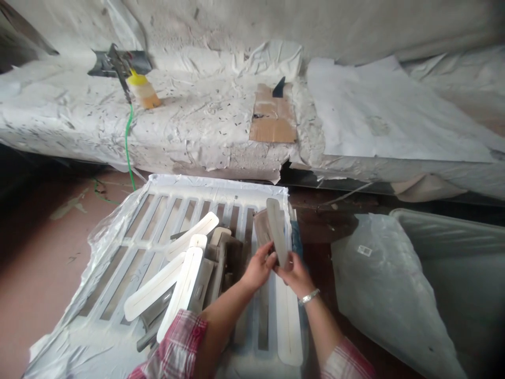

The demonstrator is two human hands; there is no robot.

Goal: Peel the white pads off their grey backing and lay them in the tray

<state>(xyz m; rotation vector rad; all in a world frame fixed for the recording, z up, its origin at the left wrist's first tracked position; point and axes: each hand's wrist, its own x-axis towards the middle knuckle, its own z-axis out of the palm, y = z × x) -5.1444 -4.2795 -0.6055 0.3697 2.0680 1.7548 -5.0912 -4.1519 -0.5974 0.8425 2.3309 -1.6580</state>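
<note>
Both my hands meet over the right side of a slatted white rack. A long, pale grey panel with rounded ends stands upright between them, with a brownish-grey part behind it on the left. My left hand has its fingers closed at the panel's lower left. At its lower end, my right hand grips from the right, a bracelet at the wrist. Below lies a similar white panel with a thin centre line. To the left, several white panels and greyish-brown parts lie in a loose pile.
The slatted rack is partly wrapped in white film. Behind it runs a paper-covered ledge with a yellow-capped bottle, a spray gun on a green hose, and cardboard. A grey bin with plastic sheeting stands right.
</note>
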